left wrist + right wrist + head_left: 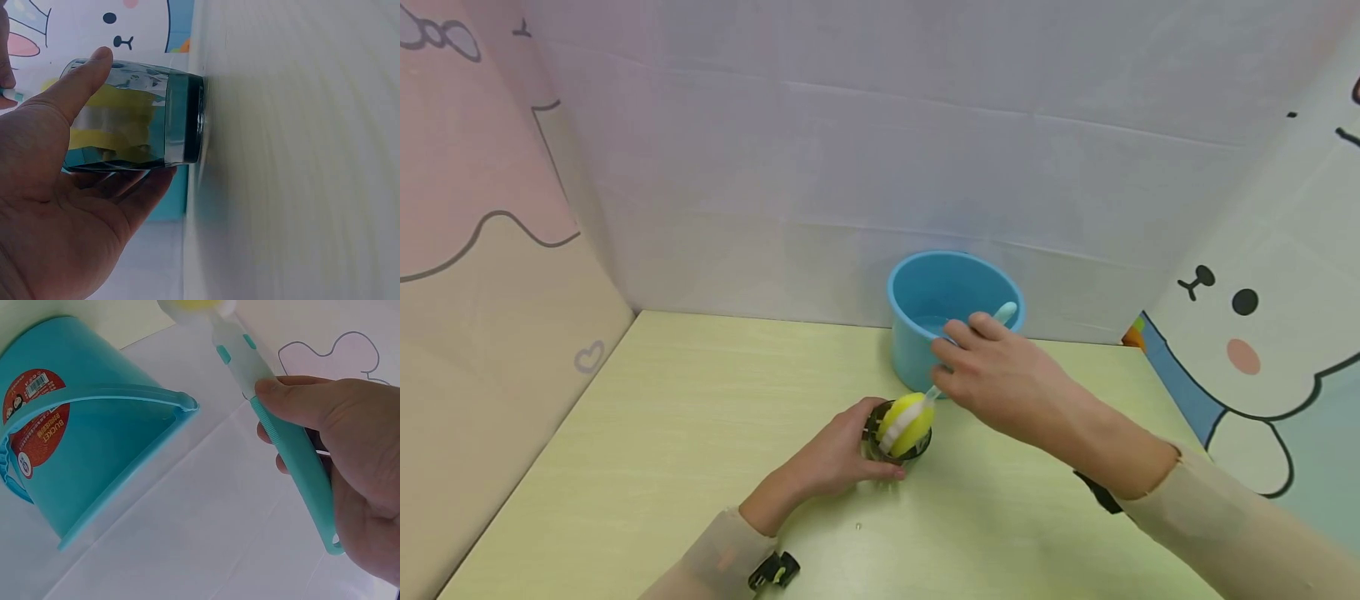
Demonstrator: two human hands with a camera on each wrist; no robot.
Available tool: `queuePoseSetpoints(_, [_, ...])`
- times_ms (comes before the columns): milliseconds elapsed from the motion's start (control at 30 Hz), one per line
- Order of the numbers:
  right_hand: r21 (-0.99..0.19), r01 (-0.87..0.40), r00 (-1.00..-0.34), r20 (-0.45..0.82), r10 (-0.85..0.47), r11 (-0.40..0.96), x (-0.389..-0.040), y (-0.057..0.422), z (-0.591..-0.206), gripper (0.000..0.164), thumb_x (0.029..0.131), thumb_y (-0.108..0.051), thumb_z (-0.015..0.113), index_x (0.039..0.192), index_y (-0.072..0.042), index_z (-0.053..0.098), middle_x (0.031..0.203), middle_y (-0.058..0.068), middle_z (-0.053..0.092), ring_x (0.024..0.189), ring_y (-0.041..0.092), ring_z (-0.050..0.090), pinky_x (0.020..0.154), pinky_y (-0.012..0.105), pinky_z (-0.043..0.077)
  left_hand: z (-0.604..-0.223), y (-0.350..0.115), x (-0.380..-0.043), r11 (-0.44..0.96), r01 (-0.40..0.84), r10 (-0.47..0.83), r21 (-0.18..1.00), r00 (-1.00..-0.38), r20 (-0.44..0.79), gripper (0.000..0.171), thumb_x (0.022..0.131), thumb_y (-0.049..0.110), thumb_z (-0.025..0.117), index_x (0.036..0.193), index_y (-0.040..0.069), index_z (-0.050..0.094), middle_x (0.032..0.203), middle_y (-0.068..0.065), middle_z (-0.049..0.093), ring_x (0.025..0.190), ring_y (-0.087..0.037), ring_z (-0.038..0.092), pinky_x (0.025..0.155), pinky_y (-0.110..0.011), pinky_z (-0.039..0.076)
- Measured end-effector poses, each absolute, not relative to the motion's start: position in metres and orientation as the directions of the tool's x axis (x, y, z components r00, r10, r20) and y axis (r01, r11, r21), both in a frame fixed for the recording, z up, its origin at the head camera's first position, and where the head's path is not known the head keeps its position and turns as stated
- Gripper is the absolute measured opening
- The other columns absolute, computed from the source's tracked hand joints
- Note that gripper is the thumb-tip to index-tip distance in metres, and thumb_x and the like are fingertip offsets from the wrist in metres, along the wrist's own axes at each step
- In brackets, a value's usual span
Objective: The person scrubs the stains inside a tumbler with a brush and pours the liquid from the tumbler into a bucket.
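Observation:
A dark, see-through glass cup [181, 119] stands upright on the table, and my left hand [842, 450] grips it round the side, thumb on one side and fingers on the other. Inside the cup sits the yellow and white sponge head [906, 423] of a bottle brush. My right hand [1000, 375] holds the brush by its teal and white handle [300, 469], which slants up from the cup. In the right wrist view, the thumb presses on the handle and the fingers curl behind it. Through the cup wall in the left wrist view, the sponge shows dimly.
A blue bucket [917, 354] with a red label [39, 425] stands just behind the cup, against the back wall. The pale yellow table [700, 400] is bounded by cloth walls with cartoon prints. A small drop lies on the table in front of the cup.

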State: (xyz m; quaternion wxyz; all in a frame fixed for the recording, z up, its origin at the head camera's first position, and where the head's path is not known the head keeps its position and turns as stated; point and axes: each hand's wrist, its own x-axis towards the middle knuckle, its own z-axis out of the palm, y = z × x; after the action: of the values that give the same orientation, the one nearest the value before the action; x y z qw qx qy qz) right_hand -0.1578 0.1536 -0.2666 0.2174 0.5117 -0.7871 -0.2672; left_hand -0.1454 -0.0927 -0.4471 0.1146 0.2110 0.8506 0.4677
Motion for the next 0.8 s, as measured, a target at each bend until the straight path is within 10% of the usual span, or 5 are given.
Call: queuePoseSetpoints(800, [0.623, -0.717, -0.372, 0.039, -0.927, 0.314, -0.1515, 0.158, -0.257, 0.024, 0.085, -0.028, 0.093, 0.096, -0.018, 0.074, 0.094, 0.006, 0.057, 0.094, 0.028, 0.048, 0.086, 0.042, 0.04, -0.4469, -0.0923, -0.1451, 0.477, 0.246, 0.461, 0.844, -0.887, -0.003, 0.095, 0.08, 0.037, 0.096, 0.155, 0.009, 0.044, 0.145, -0.003, 0.059, 0.134, -0.021, 0.055, 0.115, -0.045, 0.044])
